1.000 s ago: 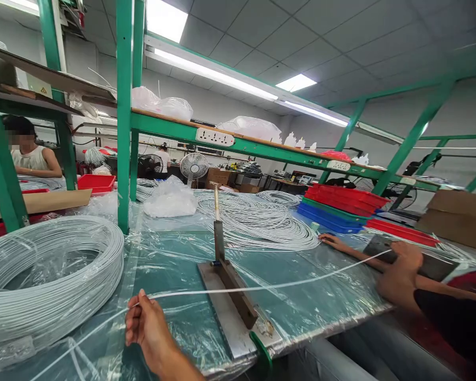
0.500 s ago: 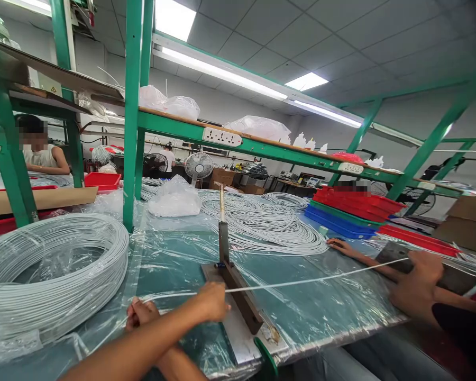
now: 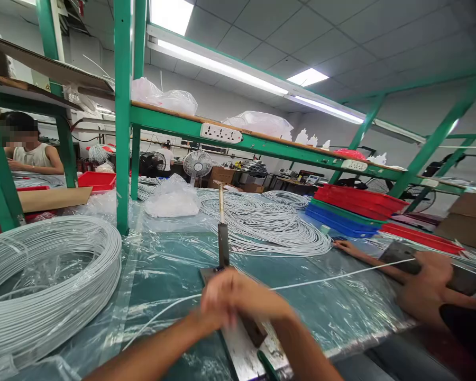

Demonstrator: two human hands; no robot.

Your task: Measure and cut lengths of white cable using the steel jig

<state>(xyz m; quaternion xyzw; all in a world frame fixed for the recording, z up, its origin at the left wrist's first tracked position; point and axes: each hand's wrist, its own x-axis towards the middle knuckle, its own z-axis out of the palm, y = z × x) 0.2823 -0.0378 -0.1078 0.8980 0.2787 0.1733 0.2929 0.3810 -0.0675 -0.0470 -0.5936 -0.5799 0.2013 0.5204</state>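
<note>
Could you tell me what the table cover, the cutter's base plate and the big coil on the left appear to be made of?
Table cover: thin clear plastic film, glossy and wrinkled, green top showing through. Base plate: looks like bare metal, dull grey with a brushed sheen. Coil: pale grey wire, seemingly plastic-sheathed, smooth and matte; its core isn't visible. The same wire runs taut toward both blurred hands.

Green steel shelving (image 3: 122,116) spans a workshop under white ceiling tiles (image 3: 341,32) and strip lights (image 3: 222,66).
</note>
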